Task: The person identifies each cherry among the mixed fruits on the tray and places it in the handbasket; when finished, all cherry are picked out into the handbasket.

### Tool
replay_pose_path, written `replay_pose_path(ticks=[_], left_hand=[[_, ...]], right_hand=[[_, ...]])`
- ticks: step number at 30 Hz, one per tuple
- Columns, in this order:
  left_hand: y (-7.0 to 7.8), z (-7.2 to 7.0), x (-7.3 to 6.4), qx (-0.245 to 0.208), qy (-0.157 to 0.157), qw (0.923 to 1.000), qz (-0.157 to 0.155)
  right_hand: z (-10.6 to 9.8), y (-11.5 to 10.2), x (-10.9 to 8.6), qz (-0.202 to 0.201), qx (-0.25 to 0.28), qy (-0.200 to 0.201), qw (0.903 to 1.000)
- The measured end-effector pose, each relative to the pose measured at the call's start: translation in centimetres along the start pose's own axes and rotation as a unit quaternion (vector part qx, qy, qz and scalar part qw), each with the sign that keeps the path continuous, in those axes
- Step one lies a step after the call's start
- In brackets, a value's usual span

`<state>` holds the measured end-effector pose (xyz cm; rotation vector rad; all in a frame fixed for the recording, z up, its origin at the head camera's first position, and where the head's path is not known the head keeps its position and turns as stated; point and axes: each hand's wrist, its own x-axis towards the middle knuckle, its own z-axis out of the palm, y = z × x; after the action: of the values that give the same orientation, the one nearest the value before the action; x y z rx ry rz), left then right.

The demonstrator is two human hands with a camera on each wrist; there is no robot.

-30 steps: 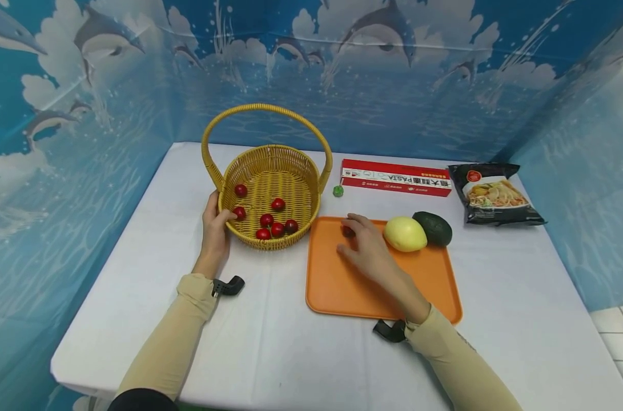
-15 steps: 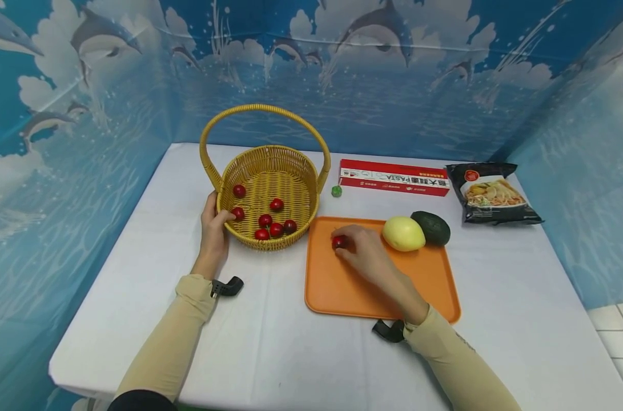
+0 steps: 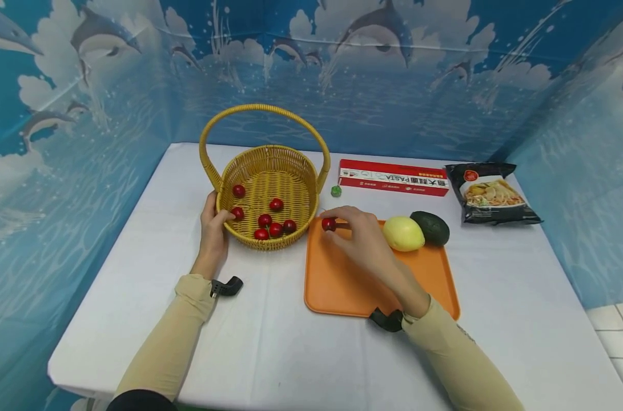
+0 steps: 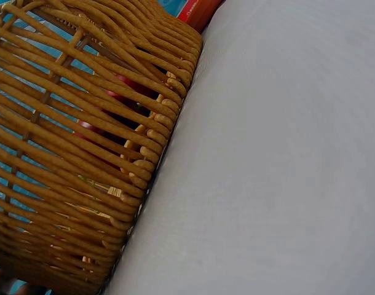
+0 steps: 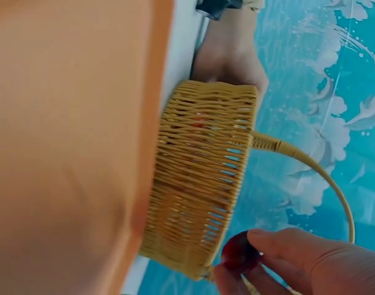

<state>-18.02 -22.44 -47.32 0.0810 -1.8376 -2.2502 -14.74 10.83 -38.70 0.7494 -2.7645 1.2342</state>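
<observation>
A wicker basket (image 3: 296, 177) with a tall arched handle stands left of centre, several red cherries (image 3: 276, 205) lying inside. My left hand (image 3: 213, 231) grips the basket's left rim, thumb over the edge beside a cherry. In the left wrist view the woven side of the basket (image 4: 71, 135) fills the left part, with red showing through the gaps. My right hand (image 3: 365, 240) pinches one dark red cherry (image 5: 240, 252) between thumb and fingers, over the far left corner of the orange tray (image 3: 332, 285) and close to the basket's right side.
A yellow, lemon-like fruit (image 3: 404, 234) and a dark green avocado (image 3: 431, 228) sit at the tray's far right. Behind them lie a red pasta box (image 3: 393, 177), a small green piece (image 3: 336, 191) and a black noodle packet (image 3: 493, 194). A dolphin-print curtain (image 3: 270, 91) backs the table.
My right hand has closed on the cherry at the tray, then moved it up and left towards the basket. The left hand stays on the basket rim.
</observation>
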Motion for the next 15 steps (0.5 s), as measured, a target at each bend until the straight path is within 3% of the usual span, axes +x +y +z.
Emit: replay_pose_path(ticks=[9,15], left_hand=[[0.2,0.0,-0.1,0.002,-0.001,1.0000,0.005],[0.3,0.0,-0.2,0.004,-0.001,1.0000,0.003]], right_hand=[[1.4,-2.0,3.9,-0.045,-0.006,-0.009,0.9989],[2.8,-2.3,5.4,-0.047,0.005,-0.015,0.9988]])
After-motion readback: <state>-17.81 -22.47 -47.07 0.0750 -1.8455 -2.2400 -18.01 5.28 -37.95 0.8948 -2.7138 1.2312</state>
